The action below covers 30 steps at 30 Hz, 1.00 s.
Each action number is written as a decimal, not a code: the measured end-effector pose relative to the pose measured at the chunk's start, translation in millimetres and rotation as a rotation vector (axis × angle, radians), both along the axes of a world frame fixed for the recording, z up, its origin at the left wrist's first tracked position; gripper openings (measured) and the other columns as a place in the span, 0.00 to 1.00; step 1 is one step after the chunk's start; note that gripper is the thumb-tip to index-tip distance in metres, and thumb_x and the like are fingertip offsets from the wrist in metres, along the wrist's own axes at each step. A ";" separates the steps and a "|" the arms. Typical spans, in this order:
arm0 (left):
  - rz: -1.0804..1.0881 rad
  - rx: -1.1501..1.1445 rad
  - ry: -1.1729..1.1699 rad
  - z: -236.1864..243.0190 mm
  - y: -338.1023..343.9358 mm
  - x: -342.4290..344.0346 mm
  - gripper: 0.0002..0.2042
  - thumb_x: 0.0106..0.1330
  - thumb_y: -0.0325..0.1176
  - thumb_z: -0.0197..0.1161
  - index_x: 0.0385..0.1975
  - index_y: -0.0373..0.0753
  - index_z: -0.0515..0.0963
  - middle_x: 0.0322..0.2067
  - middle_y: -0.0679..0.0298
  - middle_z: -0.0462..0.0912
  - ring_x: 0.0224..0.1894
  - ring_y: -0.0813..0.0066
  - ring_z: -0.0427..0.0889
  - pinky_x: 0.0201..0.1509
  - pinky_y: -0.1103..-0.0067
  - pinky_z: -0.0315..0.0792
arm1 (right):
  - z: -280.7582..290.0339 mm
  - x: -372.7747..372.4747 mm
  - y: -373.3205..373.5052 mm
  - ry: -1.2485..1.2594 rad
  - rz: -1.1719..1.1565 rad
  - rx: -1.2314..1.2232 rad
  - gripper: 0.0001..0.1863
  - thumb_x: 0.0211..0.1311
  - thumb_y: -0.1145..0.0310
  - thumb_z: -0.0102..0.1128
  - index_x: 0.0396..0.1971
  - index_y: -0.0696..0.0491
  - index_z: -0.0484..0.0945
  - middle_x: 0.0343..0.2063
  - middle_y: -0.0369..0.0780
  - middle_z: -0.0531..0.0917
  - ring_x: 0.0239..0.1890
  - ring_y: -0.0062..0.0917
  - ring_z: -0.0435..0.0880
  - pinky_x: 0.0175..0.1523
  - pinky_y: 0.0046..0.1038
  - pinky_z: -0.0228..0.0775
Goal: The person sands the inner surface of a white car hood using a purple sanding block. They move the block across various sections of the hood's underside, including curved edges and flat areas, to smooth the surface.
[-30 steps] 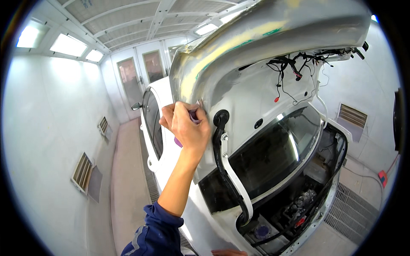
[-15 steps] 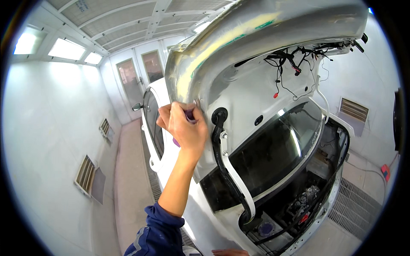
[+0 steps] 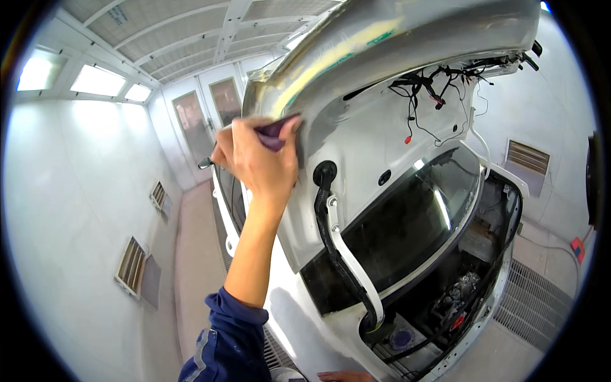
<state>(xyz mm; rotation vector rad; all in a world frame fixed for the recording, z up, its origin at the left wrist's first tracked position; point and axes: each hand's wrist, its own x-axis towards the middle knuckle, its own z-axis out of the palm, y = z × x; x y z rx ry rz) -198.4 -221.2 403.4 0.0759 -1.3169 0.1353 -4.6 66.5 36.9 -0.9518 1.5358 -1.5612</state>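
My left hand (image 3: 258,156) is raised at the left edge of an upturned trunk lid (image 3: 382,70), its fingers and thumb closed round a folded piece of purple sandpaper (image 3: 272,134). The sandpaper's contact with the lid is hidden behind the hand. Grey, sanded-looking patches cover the lid's edge, along with yellowish filler (image 3: 299,79) and green streaks. At the bottom edge, only part of my right hand (image 3: 345,377) shows, its fingers lying flat near the white car body (image 3: 299,318).
Black wiring (image 3: 423,86) hangs from the lid. A hinge arm (image 3: 350,261) with a black cable runs down beside the rear window (image 3: 401,223). Below is the open trunk (image 3: 445,299). A white wall (image 3: 76,204) with vents stands left; floor grating (image 3: 534,305) lies right.
My left hand has moved up and slightly left along the lid's edge, still gripping the sandpaper. The view has shifted slightly. My right hand stays at the bottom edge.
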 end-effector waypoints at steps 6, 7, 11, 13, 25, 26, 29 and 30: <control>0.031 -0.002 0.051 6.9 -4.6 -2.7 0.27 0.54 0.53 0.79 0.38 0.38 0.76 0.32 0.62 0.78 0.44 0.60 0.73 0.56 0.66 0.55 | -13.0 0.5 3.8 0.154 -0.041 -0.102 0.19 0.80 0.63 0.51 0.61 0.56 0.79 0.54 0.42 0.83 0.55 0.30 0.81 0.58 0.29 0.72; 0.005 -0.046 0.058 24.2 8.0 -0.4 0.27 0.53 0.54 0.80 0.38 0.38 0.76 0.33 0.63 0.78 0.44 0.60 0.73 0.56 0.66 0.55 | -7.8 0.5 2.2 0.149 -0.060 -0.142 0.19 0.80 0.63 0.52 0.61 0.56 0.78 0.54 0.42 0.83 0.54 0.29 0.81 0.57 0.30 0.72; 0.015 0.052 -0.024 -10.8 -11.5 -5.4 0.26 0.52 0.52 0.80 0.36 0.39 0.76 0.31 0.65 0.79 0.42 0.62 0.73 0.56 0.67 0.55 | 4.3 6.1 4.5 -0.079 -0.021 -0.025 0.20 0.79 0.61 0.54 0.61 0.56 0.78 0.53 0.42 0.83 0.53 0.29 0.82 0.56 0.31 0.73; 0.039 0.056 -0.027 -13.2 -16.4 -1.2 0.25 0.52 0.52 0.81 0.34 0.41 0.76 0.29 0.67 0.79 0.41 0.62 0.72 0.55 0.67 0.55 | 2.9 2.5 3.2 -0.052 -0.018 -0.033 0.19 0.79 0.62 0.54 0.61 0.56 0.79 0.52 0.42 0.84 0.51 0.28 0.82 0.53 0.30 0.74; 0.051 0.019 -0.021 -10.6 -13.3 1.6 0.22 0.52 0.50 0.81 0.27 0.42 0.75 0.27 0.68 0.78 0.39 0.62 0.71 0.54 0.68 0.56 | 11.6 2.3 2.8 0.170 -0.072 -0.100 0.15 0.77 0.67 0.54 0.57 0.54 0.81 0.50 0.44 0.86 0.53 0.36 0.84 0.58 0.34 0.74; 0.040 -0.012 -0.004 2.1 -8.2 0.6 0.22 0.52 0.49 0.81 0.27 0.42 0.75 0.27 0.68 0.78 0.39 0.62 0.71 0.54 0.68 0.56 | 4.4 3.5 2.3 0.193 -0.079 -0.116 0.15 0.76 0.67 0.54 0.57 0.54 0.81 0.50 0.44 0.86 0.52 0.36 0.84 0.58 0.34 0.74; 0.013 -0.078 0.025 31.6 13.2 7.4 0.22 0.52 0.49 0.80 0.26 0.42 0.74 0.25 0.68 0.77 0.39 0.62 0.70 0.52 0.68 0.56 | 5.8 5.2 3.1 0.130 -0.051 -0.069 0.15 0.76 0.68 0.54 0.57 0.54 0.81 0.50 0.44 0.85 0.52 0.36 0.84 0.58 0.34 0.74; 0.010 -0.071 0.017 29.1 10.2 5.4 0.22 0.52 0.50 0.80 0.25 0.42 0.73 0.26 0.68 0.76 0.38 0.62 0.70 0.51 0.67 0.55 | 7.8 6.3 3.6 0.086 -0.029 -0.044 0.15 0.76 0.67 0.55 0.57 0.54 0.81 0.51 0.44 0.85 0.53 0.37 0.84 0.58 0.34 0.74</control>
